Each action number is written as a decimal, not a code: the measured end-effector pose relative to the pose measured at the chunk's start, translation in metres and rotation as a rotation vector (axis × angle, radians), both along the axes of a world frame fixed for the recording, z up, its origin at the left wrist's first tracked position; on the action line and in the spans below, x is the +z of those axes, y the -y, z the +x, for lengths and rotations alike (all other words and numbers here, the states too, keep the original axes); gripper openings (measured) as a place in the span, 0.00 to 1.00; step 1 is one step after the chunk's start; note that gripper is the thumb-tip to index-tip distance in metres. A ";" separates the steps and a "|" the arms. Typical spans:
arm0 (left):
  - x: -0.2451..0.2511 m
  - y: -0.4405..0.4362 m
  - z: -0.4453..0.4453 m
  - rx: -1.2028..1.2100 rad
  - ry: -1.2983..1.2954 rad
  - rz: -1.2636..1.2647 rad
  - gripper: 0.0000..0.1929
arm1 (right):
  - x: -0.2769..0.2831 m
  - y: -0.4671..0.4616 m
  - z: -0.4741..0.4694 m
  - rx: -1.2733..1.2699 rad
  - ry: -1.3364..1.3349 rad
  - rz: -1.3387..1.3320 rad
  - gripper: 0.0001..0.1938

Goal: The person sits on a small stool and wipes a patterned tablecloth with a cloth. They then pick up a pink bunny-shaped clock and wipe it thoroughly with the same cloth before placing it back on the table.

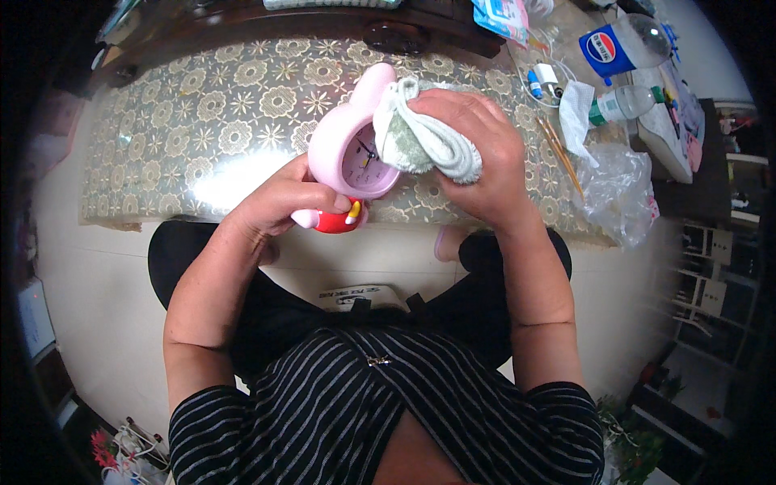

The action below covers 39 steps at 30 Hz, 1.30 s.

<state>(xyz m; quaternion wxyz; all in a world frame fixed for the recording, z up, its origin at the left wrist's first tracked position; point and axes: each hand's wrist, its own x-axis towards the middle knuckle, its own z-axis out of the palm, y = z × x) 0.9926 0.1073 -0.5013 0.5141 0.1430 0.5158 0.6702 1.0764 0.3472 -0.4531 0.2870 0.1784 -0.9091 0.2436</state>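
Observation:
A pink figure-shaped alarm clock (327, 148) with a red and yellow lower part is tilted above the near edge of a table with a flower-patterned cover. My left hand (279, 197) grips it low down, the thumb across the red part. A folded white and pale green cloth (418, 136) is bunched in my right hand (485, 142). The cloth lies against the clock's right side and covers part of the dial. The clock's hands and some numerals show on the part of the dial left uncovered. The fingertips of my right hand are partly hidden by the cloth.
At the right of the patterned table cover (242, 73) are wooden chopsticks (561, 157), a crumpled clear plastic bag (615, 191), a white tissue (576, 115), a white charger (545, 73) with cable, a green-labelled bottle (624, 104) and a large Pepsi bottle (627, 47). Dark wooden furniture (327, 24) borders the far side.

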 end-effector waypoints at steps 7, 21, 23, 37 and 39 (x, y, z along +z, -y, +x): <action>0.001 -0.011 0.007 0.010 -0.126 -0.129 0.28 | 0.007 0.032 0.017 0.124 -0.078 0.256 0.20; -0.012 -0.007 0.004 0.062 0.270 0.116 0.32 | -0.008 0.044 0.014 0.096 -0.119 0.092 0.20; -0.015 0.000 0.000 0.118 0.297 0.235 0.33 | -0.010 0.046 0.015 0.099 -0.085 0.076 0.20; -0.014 -0.001 0.000 0.107 0.224 0.233 0.38 | -0.028 0.022 -0.001 -0.058 -0.174 0.009 0.27; -0.015 -0.002 0.000 0.176 0.260 0.217 0.38 | -0.029 0.032 0.005 0.009 -0.112 0.004 0.27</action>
